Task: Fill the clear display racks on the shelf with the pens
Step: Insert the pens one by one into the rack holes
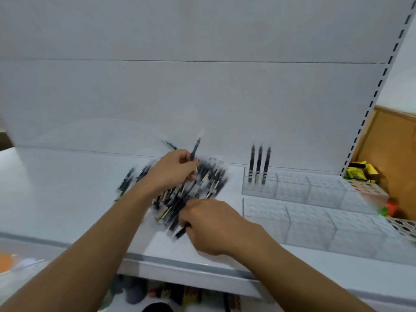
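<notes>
Just three pens [259, 163] stand in the back rack [292, 185], at its left end, and the front rack [310, 224] looks bare. Plenty left: the pile of pens [198, 183] lies mid-shelf [67, 188]. The left hand [173, 171] grips one pen [195, 149] upright, and the right hand [211, 224] pinches a second pen [181, 231] at the pile's front.

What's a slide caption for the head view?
Left hand holds a pen, right hand picks from the pen pile; three pens stand in the rear clear rack.

Left of the left hand [173, 170] the shelf [56, 188] was bare. The pen pile [202, 183] lay between the hands. Clear racks [304, 192] holding three upright pens [260, 163] stood right of the right hand [213, 226].
</notes>
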The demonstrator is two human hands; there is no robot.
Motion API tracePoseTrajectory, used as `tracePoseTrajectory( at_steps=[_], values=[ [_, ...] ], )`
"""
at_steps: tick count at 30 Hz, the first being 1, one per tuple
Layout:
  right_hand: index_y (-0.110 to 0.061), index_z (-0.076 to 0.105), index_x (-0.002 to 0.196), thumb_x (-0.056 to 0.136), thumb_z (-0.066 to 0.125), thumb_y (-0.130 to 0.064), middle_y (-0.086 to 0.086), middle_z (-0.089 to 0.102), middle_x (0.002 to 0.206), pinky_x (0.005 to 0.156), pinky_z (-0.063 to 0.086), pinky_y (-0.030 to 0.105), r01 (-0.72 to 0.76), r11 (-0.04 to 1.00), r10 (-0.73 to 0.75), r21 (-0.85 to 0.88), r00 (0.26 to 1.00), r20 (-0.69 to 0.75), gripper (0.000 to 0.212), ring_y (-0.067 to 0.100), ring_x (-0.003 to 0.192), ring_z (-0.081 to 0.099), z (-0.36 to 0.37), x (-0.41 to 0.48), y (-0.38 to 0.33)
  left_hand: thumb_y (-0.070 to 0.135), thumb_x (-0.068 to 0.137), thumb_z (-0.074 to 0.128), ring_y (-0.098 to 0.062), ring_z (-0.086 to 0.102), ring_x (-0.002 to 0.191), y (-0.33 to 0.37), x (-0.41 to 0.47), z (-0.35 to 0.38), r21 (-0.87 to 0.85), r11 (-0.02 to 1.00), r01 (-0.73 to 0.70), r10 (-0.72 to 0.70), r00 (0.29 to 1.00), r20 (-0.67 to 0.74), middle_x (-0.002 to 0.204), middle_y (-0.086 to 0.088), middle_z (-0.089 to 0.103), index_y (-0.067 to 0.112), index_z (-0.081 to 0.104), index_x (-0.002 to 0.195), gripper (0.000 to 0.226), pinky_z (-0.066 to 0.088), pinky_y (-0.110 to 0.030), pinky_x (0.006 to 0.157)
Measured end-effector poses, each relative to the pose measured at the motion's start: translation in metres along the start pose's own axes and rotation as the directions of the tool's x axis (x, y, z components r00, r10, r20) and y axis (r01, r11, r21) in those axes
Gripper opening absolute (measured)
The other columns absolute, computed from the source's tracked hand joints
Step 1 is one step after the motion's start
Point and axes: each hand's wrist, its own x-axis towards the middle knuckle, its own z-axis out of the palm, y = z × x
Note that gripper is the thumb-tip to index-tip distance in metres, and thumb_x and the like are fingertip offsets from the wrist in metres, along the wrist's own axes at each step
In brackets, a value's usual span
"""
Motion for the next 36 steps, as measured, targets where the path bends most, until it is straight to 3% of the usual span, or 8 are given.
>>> tracePoseTrajectory(
  at_steps=[5, 8, 15, 20, 23, 26, 32, 36],
  values=[
    [-0.016, 0.056, 0.098, 0.085, 0.051, -0.003, 0.003, 0.049, 0.098, 0.061, 0.035, 0.034, -0.025, 1.000, 0.025, 0.018, 0.999, 0.034, 0.019, 0.024, 0.080, 0.048, 0.003, 0.000, -0.002, 0.021, 0.095, 0.046, -0.010, 0.059, 0.063, -0.010, -0.026, -0.013, -0.030, 0.999, 0.019, -0.021, 0.997, -0.073, 0.066, 0.007, 0.065, 0.016, 0.057, 0.088, 0.014, 0.047, -0.032, 0.065],
    [-0.018, 0.051, 0.091, 0.082, 0.052, -0.002, 0.000, 0.043, 0.090, 0.053, 0.027, 0.031, -0.008, 1.000, 0.010, -0.022, 0.993, 0.119, 0.018, 0.022, 0.074, 0.044, -0.003, 0.001, -0.006, 0.023, 0.096, 0.043, -0.011, 0.051, 0.058, -0.018, -0.035, -0.018, 0.033, 0.999, 0.031, -0.026, 0.990, -0.138, 0.073, 0.001, 0.064, 0.018, 0.055, 0.086, 0.016, 0.040, -0.028, 0.056],
    [-0.022, 0.049, 0.085, 0.080, 0.053, -0.007, -0.003, 0.045, 0.091, 0.055, 0.028, 0.030, -0.021, 0.997, 0.032, -0.071, 0.988, 0.151, 0.016, 0.020, 0.079, 0.046, -0.016, -0.004, -0.003, 0.027, 0.094, 0.052, -0.008, 0.046, 0.048, -0.026, -0.025, -0.022, 0.067, 0.998, -0.006, 0.021, 0.971, -0.239, 0.069, 0.004, 0.060, 0.021, 0.058, 0.091, 0.009, 0.036, -0.019, 0.043],
    [-0.030, 0.048, 0.080, 0.082, 0.050, -0.001, -0.012, 0.057, 0.091, 0.069, 0.045, 0.027, -0.173, 0.956, 0.186, 0.236, 0.982, -0.037, 0.028, 0.010, 0.084, 0.054, -0.050, -0.009, 0.019, 0.025, 0.090, 0.057, -0.008, 0.055, 0.061, -0.024, 0.000, -0.018, 0.213, 0.977, -0.029, 0.075, 0.975, -0.211, 0.079, 0.004, 0.065, 0.021, 0.063, 0.091, 0.007, 0.038, -0.018, 0.051],
    [-0.034, 0.051, 0.082, 0.088, 0.058, -0.007, -0.012, 0.066, 0.094, 0.071, 0.049, 0.024, -0.199, 0.852, 0.286, 0.485, 0.952, -0.113, 0.029, 0.007, 0.083, 0.063, -0.071, -0.012, 0.040, 0.014, 0.091, 0.058, -0.004, 0.054, 0.067, -0.025, 0.018, -0.019, 0.293, 0.952, -0.091, 0.142, 0.977, -0.157, 0.093, 0.004, 0.064, 0.019, 0.066, 0.102, 0.015, 0.040, -0.018, 0.056],
    [-0.025, 0.058, 0.091, 0.090, 0.062, -0.009, -0.007, 0.073, 0.092, 0.074, 0.057, 0.029, -0.155, 0.703, 0.389, 0.694, 0.901, -0.192, 0.016, 0.012, 0.079, 0.070, -0.080, -0.015, 0.062, 0.007, 0.089, 0.059, -0.019, 0.057, 0.087, -0.025, 0.037, -0.022, 0.413, 0.901, -0.134, 0.179, 0.981, -0.072, 0.107, -0.005, 0.061, 0.014, 0.068, 0.109, 0.023, 0.047, -0.030, 0.075],
    [-0.023, 0.064, 0.101, 0.090, 0.067, -0.017, -0.008, 0.076, 0.088, 0.061, 0.051, 0.019, -0.150, 0.556, 0.539, 0.818, 0.814, -0.217, 0.012, 0.010, 0.070, 0.070, -0.075, -0.022, 0.099, 0.011, 0.092, 0.062, -0.021, 0.057, 0.098, -0.030, 0.063, -0.019, 0.503, 0.831, -0.239, 0.215, 0.971, 0.105, 0.110, -0.005, 0.058, 0.014, 0.069, 0.112, 0.022, 0.047, -0.034, 0.088],
    [-0.026, 0.065, 0.101, 0.092, 0.063, -0.020, -0.011, 0.076, 0.090, 0.058, 0.048, 0.017, -0.175, 0.545, 0.565, 0.820, 0.799, -0.205, 0.011, 0.010, 0.070, 0.070, -0.074, -0.028, 0.120, 0.019, 0.091, 0.065, -0.019, 0.059, 0.091, -0.033, 0.074, -0.018, 0.549, 0.781, -0.299, 0.251, 0.954, 0.163, 0.097, 0.002, 0.060, 0.016, 0.068, 0.105, 0.014, 0.046, -0.031, 0.079]
  ],
)
